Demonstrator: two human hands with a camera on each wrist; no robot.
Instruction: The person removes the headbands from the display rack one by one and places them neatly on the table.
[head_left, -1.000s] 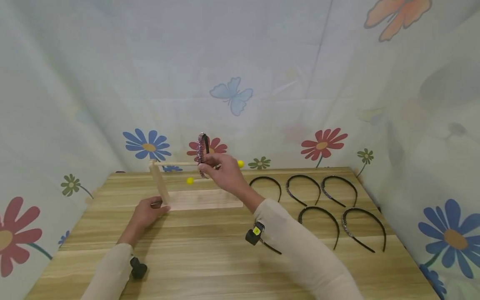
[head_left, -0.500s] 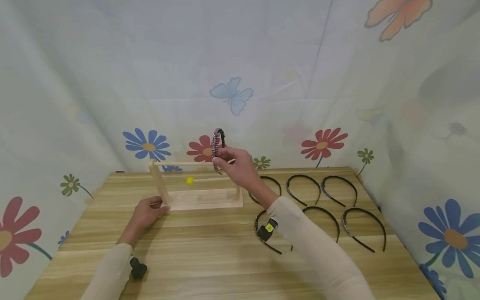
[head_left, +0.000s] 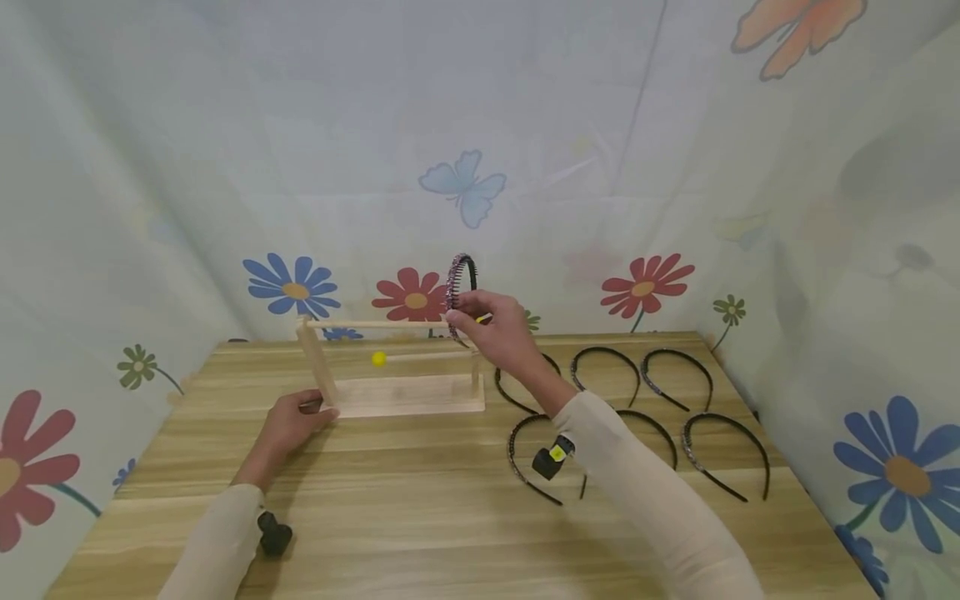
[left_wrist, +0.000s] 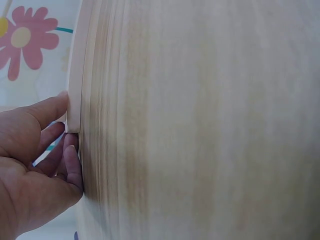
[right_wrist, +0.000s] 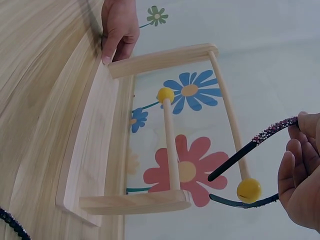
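Observation:
My right hand (head_left: 497,329) pinches a black toothed headband (head_left: 453,287) with pink and silver sparkle. It is held upright at the right end of the upper rod (head_left: 375,325) of a wooden stand (head_left: 408,397). In the right wrist view, the headband's two tips point toward the stand, on either side of the rod's yellow end ball (right_wrist: 249,190). My left hand (head_left: 290,425) grips the stand's left end at table level. Its thumb lies against the base's front corner, with the fingers curled behind. A lower rod carries another yellow ball (head_left: 379,359) on its left end.
Several similar headbands lie on the wood-grain table (head_left: 405,517) at the right, among them one at the far right (head_left: 690,454) and one (head_left: 512,450) partly below my right wrist. A flowered white curtain (head_left: 337,167) hangs behind and at both sides.
My right hand has carried the headband rightward along the upper rod, from about its middle to its right end. The left hand and the stand have stayed in place.

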